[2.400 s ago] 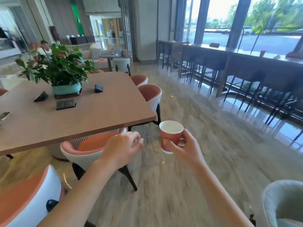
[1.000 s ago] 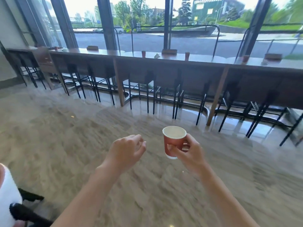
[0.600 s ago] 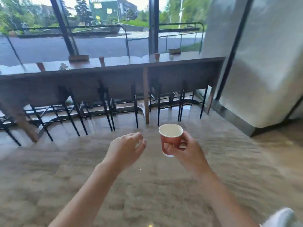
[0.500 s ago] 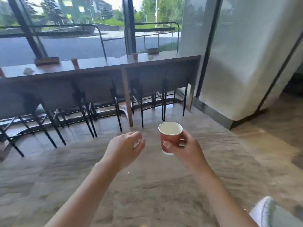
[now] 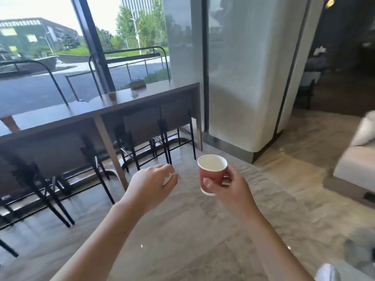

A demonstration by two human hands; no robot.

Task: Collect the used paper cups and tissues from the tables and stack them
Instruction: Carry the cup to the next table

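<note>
Far left: long dark table (image 5: 142,98) runs along the window, black-legged stools (image 5: 142,138) tucked under it. On the tabletop, toward its right end, a small red paper cup (image 5: 112,96) stands upright; right of it a crumpled whitish bit, prob. a tissue (image 5: 135,94), too blurred to be sure. Behind that, a low brown box-like item (image 5: 138,85) near the window edge, can't tell what it is.

Center-left: left hand (image 5: 152,186) out over the marble floor (image 5: 182,240), fingers curled in, grip clenched round a scrap of white tissue (image 5: 168,178) that pokes out between thumb and fingers. Most of it is hidden in the fist.

Center-right: right hand (image 5: 231,191), grip grasping a red paper cup w/ white rim and base (image 5: 212,173). Thumb across the near side, fingers wrapped round the far side. Cup upright, mouth open toward the camera, inside looks white; can't tell if anything's in it. Held in mid-air, just beside the left hand, not touching it. Both hands well apart from the table.

Right of the hands: wide white column (image 5: 233,78) meets the floor. Far right: pale sofa (image 5: 357,159) at frame edge, blurred.
</note>
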